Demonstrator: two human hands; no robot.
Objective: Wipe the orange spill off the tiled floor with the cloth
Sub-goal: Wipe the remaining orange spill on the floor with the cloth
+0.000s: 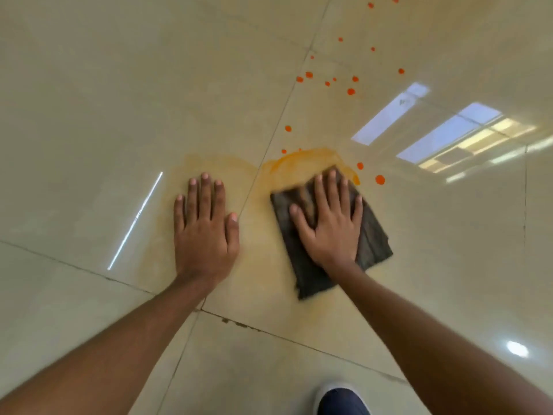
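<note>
A dark grey cloth point(374, 238) lies flat on the glossy beige tiled floor point(89, 115). My right hand point(332, 223) presses down on it with fingers spread, its front edge blurred. Just beyond the cloth is a smeared orange spill point(302, 161), and a paler orange film point(215, 163) stretches left across the grout line. Orange droplets point(350, 91) are scattered further away, up to the top edge. My left hand point(205, 226) rests flat on the tile, palm down, holding nothing, on the faint film.
Dark grout lines point(269, 329) cross the floor. Bright window reflections point(443, 136) shine at the right. A dark blue shoe with a white sole point(341, 399) shows at the bottom edge, between my forearms.
</note>
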